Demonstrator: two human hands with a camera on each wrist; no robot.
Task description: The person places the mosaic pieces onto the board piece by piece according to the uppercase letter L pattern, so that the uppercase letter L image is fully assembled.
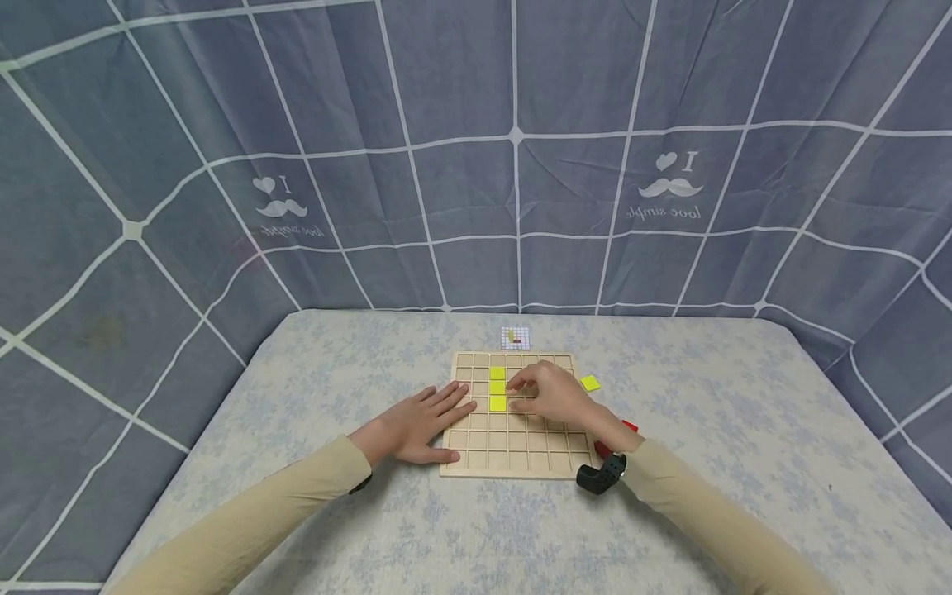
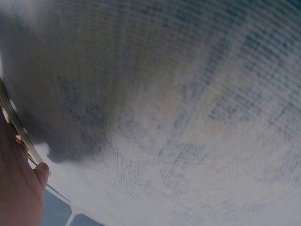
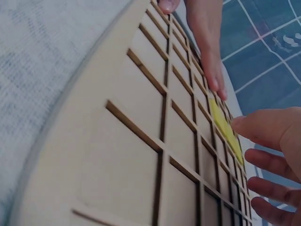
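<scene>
A wooden grid board (image 1: 476, 442) lies on the table with yellow square tiles (image 1: 497, 387) in a column of its cells. My left hand (image 1: 420, 426) rests on the board's left edge, fingers straight and spread. Just right of the lowest yellow tile hovers my right hand (image 1: 554, 392), its thumb and fingers apart and bent a little. Nothing shows between them. In the right wrist view, the thumb (image 3: 263, 125) is close to the yellow tiles (image 3: 225, 129). The left wrist view catches only part of the left hand (image 2: 21, 188) at the board's edge.
A loose yellow tile (image 1: 590, 383) lies off the board's right side. Red pieces (image 1: 630, 426) are partly hidden by the right forearm. Behind the board lies a small printed grid card (image 1: 516, 337). A blue-grey curtain (image 1: 476, 198) hangs beyond the patterned cloth (image 1: 357, 347).
</scene>
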